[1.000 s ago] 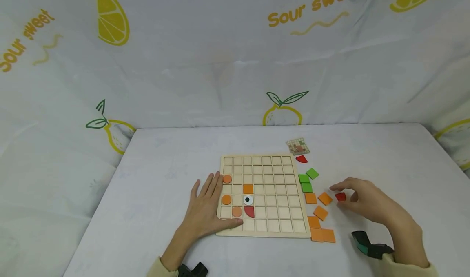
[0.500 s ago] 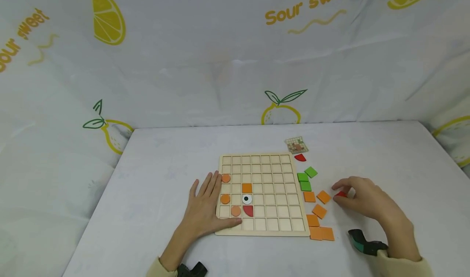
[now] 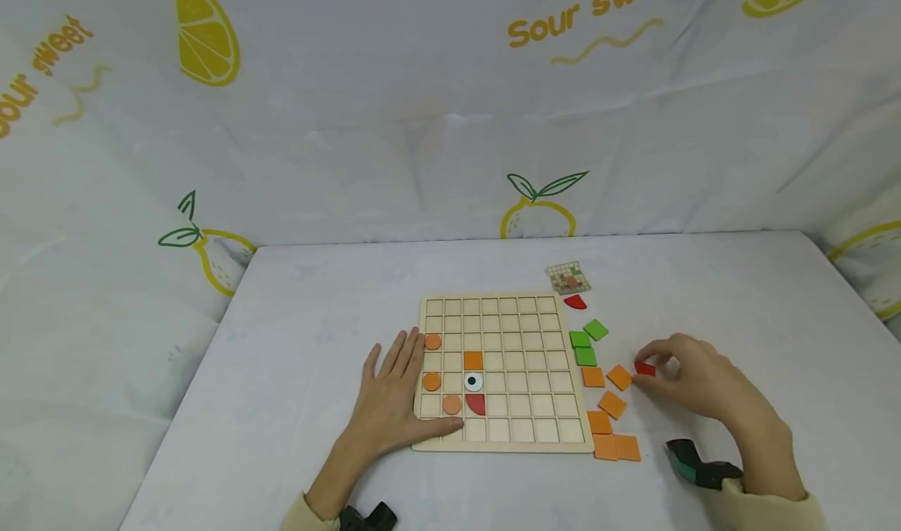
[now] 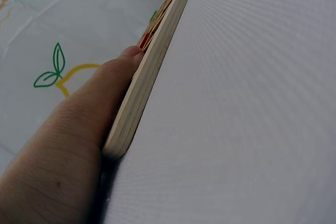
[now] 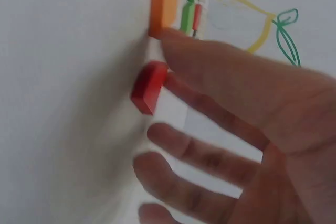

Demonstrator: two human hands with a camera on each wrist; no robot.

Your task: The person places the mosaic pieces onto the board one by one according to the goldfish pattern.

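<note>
A wooden grid board (image 3: 521, 447) lies on the white table. My left hand (image 3: 387, 410) rests at its left edge, fingers straight along the side and thumb over the front left corner; the left wrist view shows the thumb (image 4: 100, 95) along the board's edge. On the board are several orange discs (image 3: 432, 342), an orange square (image 3: 473, 360), an eye disc (image 3: 474, 382) and a red quarter-circle (image 3: 475, 404). To the right, my right hand (image 3: 686, 378) has thumb and index finger curled about another red quarter-circle piece (image 5: 149, 87), close over the table.
Beside the board's right edge lie green squares (image 3: 584, 356) and several loose orange squares (image 3: 612, 404). A third red quarter-circle (image 3: 576, 302) is near the far right corner, under a small pattern card (image 3: 568, 278). A printed white cloth (image 3: 352, 163) hangs behind the table.
My right thumb and index finger have closed in on the red piece, which has shifted slightly left toward the orange squares. My left hand stays in place on the board.
</note>
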